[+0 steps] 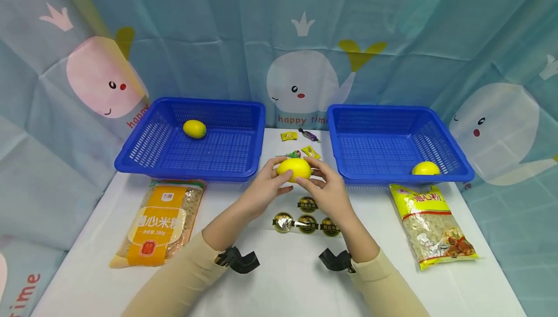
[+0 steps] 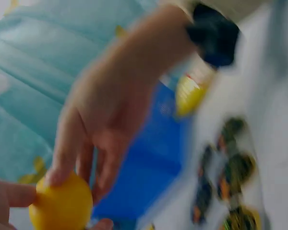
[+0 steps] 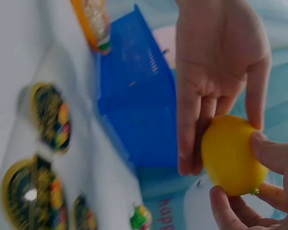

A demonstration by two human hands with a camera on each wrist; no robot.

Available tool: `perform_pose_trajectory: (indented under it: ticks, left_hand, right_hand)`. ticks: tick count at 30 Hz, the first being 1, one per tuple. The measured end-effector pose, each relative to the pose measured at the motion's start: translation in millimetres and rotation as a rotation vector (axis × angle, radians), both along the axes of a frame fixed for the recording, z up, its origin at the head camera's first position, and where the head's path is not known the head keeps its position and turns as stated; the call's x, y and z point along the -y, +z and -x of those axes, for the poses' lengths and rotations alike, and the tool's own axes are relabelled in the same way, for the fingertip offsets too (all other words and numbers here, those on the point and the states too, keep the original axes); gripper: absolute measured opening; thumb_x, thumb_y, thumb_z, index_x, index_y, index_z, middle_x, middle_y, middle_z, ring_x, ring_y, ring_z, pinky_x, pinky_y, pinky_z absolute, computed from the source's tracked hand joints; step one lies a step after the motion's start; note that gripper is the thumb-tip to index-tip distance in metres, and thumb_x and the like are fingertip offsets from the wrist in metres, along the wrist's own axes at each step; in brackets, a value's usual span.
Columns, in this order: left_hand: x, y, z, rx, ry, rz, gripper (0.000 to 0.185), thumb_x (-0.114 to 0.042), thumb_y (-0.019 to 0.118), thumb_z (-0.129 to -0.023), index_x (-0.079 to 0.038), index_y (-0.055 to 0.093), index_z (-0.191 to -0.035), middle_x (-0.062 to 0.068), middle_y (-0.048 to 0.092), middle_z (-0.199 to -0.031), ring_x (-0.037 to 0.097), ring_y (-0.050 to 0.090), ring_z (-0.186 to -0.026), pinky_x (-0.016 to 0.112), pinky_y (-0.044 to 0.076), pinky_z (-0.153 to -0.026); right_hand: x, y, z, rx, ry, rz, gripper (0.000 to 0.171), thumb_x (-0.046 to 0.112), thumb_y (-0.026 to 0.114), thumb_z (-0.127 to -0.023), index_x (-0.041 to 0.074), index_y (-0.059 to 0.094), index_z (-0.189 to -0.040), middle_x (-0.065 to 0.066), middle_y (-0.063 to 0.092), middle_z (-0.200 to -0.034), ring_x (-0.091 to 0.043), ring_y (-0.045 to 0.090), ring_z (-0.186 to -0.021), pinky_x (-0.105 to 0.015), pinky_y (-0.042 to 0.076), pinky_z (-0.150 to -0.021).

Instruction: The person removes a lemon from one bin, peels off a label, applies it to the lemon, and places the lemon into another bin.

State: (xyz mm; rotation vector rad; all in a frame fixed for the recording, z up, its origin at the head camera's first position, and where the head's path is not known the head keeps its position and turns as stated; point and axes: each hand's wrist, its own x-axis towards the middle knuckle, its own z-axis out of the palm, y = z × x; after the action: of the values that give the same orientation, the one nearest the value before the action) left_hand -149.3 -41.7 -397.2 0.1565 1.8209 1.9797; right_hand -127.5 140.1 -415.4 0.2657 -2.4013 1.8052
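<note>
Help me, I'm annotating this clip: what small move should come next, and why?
Perhaps ease the left hand off the held lemon, leaving it in the right hand: both hands hold it, and the right wrist view shows right fingers curled round it, the left fingers straighter.

Lt-blue curtain [image 1: 196, 70] w/ whale prints [image 1: 307, 82] behind wht tbl [image 1: 287, 280].

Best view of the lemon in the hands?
Right wrist: the held lemon shows large and nearly whole, green tip visible. The head view shows it smaller, between left hand and right hand. In the left wrist view, the bottom edge cuts it off.
</note>
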Motion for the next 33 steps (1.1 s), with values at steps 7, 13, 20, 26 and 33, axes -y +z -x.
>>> perform_pose_trajectory:
  ticks: [7, 13, 20, 26, 33]
  left_hand:
    - [-11.8, -32.0, 15.4, -0.213, 0.017, 0.409, 0.048, -0.026, 0.056, -0.105, -0.001, 0.047, -0.145, 0.019, 0.053, -0.134, 0.029, 0.063, -0.104, 0.04, 0.055, -0.093]
    - [-14.3, -53.6, 35.5, -0.288, 0.053, 0.595, 0.048, -0.025, 0.056, -0.103, -0.001, 0.051, -0.145, 0.019, 0.057, -0.122, 0.025, 0.054, -0.103, 0.041, 0.049, -0.095]
    - [-17.8, -71.7, 48.1, -0.304, 0.077, 0.62, 0.049, -0.025, 0.058, -0.102, 0.004, 0.053, -0.141, 0.021, 0.059, -0.126, 0.028, 0.057, -0.112, 0.044, 0.049, -0.101]
    - [-19.7, -72.3, 47.2, -0.253, 0.083, 0.624, 0.06, -0.034, 0.061, -0.1, 0.0, 0.045, -0.147, 0.021, 0.055, -0.128, 0.029, 0.056, -0.111, 0.043, 0.049, -0.1]
    - [-18.6, -73.4, 49.7, -0.26, 0.065, 0.621, 0.06, -0.033, 0.064, -0.098, -0.001, 0.045, -0.146, 0.018, 0.057, -0.125, 0.025, 0.059, -0.103, 0.038, 0.052, -0.091]
  right_hand:
    - [-11.8, -21.1, 12.0, 0.169, -0.051, -0.117, 0.054, 0.021, 0.078, -0.09, 0.01, 0.058, -0.139, -0.013, 0.06, -0.137, -0.032, 0.062, -0.121, -0.035, 0.057, -0.095]
    - [-9.5, -39.9, 34.6, 0.237, -0.073, -0.258, 0.055, 0.022, 0.079, -0.089, 0.013, 0.058, -0.139, -0.014, 0.062, -0.136, -0.034, 0.065, -0.119, -0.043, 0.057, -0.095]
    - [-12.2, -55.0, 51.3, 0.324, -0.046, -0.285, 0.055, 0.024, 0.076, -0.092, 0.014, 0.055, -0.143, -0.013, 0.059, -0.141, -0.031, 0.062, -0.124, -0.043, 0.055, -0.099]
    - [-16.0, -57.8, 53.5, 0.351, -0.002, -0.274, 0.068, 0.028, 0.078, -0.09, 0.015, 0.048, -0.149, -0.016, 0.054, -0.146, -0.033, 0.059, -0.127, -0.045, 0.053, -0.101]
    - [-15.2, -59.2, 54.9, 0.335, -0.002, -0.3, 0.07, 0.026, 0.077, -0.091, 0.013, 0.044, -0.152, -0.018, 0.053, -0.145, -0.033, 0.061, -0.124, -0.043, 0.055, -0.099]
